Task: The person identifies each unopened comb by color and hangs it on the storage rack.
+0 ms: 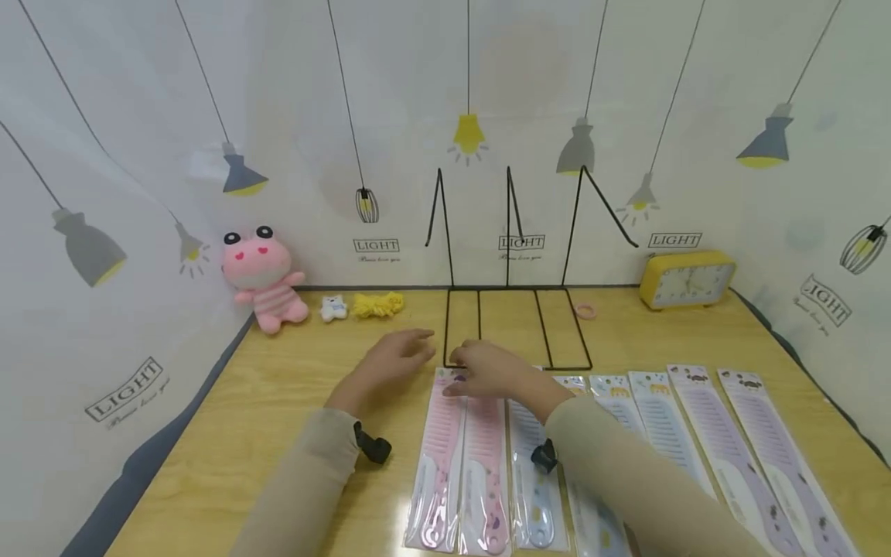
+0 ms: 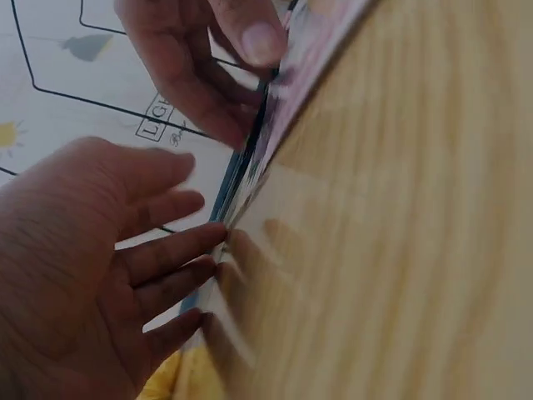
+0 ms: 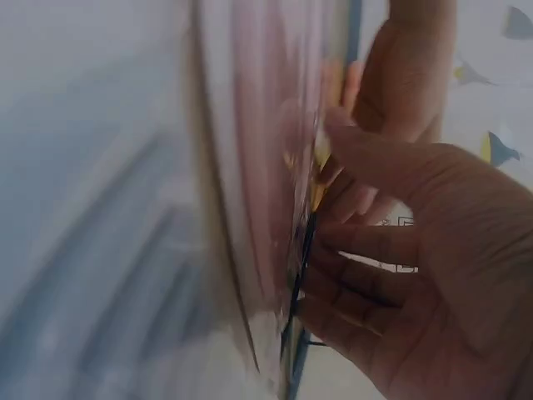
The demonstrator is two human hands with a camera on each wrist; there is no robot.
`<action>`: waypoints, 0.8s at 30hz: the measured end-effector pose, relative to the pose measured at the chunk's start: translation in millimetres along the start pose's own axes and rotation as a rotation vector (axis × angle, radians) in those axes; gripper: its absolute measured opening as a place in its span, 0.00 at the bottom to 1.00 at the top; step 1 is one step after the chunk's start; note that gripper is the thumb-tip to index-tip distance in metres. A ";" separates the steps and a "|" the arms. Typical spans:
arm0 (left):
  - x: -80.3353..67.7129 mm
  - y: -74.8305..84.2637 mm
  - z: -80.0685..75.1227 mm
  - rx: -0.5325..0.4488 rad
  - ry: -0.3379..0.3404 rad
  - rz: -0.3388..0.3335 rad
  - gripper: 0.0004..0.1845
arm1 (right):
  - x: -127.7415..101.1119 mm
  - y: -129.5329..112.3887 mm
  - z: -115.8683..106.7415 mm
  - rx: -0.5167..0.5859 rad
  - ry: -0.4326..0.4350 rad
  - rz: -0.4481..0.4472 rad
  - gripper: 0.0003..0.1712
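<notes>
Tabletop [image 1: 292, 402]: one, pale wood, bearing everything below.
Wire rack [image 1: 515, 325]: one, black, three upright prongs, at the centre back.
Packaged combs [image 1: 696, 441]: about eight flat in a row along the near edge; the count is uncertain where the arm covers them.
Clock [image 1: 687, 280]: one, yellow, back right.
Plush toy [image 1: 264, 278]: one, pink, back left.
Right hand [image 1: 490, 371]: grip closed on the top of the pink comb pack [image 1: 445, 449].
Left hand [image 1: 393, 357]: grip wide, fingers straight, just beside the pack's top.

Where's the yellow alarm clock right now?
In the head view, the yellow alarm clock stands at the table's far right against the backdrop, right of the black wire rack and a small pink ring.
</notes>
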State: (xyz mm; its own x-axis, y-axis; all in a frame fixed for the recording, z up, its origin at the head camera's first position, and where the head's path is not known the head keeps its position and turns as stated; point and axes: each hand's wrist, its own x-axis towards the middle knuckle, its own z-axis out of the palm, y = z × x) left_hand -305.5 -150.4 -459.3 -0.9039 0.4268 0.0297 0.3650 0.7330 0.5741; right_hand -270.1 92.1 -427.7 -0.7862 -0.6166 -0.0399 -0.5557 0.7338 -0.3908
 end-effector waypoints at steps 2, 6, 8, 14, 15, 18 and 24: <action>1.3 -0.9 12.9 -0.081 -0.035 0.032 0.27 | 8.1 -3.7 12.4 -0.066 -0.027 0.058 0.40; 0.4 -4.4 28.4 -0.156 -0.025 0.029 0.24 | 8.2 -0.5 26.9 -0.105 -0.020 0.069 0.40; -1.0 -6.7 32.5 -0.174 -0.003 0.004 0.24 | 4.9 0.5 30.5 -0.094 -0.011 0.024 0.40; -4.2 -10.4 38.0 -0.202 0.026 -0.018 0.22 | -1.0 -2.4 37.0 -0.130 -0.015 -0.069 0.47; -3.8 -10.8 38.7 -0.199 0.029 -0.015 0.21 | -0.9 -2.8 37.4 -0.136 -0.016 -0.075 0.48; -0.9 -11.7 39.7 -0.194 0.046 -0.005 0.21 | 1.2 -3.0 37.7 -0.129 -0.014 -0.078 0.48; 4.8 -6.1 35.8 -0.177 0.064 0.009 0.23 | 8.4 2.0 35.4 -0.027 -0.017 -0.088 0.44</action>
State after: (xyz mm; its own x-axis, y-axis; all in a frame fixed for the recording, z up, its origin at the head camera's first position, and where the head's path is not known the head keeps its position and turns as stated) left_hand -304.1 -133.9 -492.0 -0.9153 0.3939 0.0840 0.3329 0.6227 0.7081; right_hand -268.3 78.2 -461.4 -0.7296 -0.6835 -0.0221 -0.6297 0.6841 -0.3682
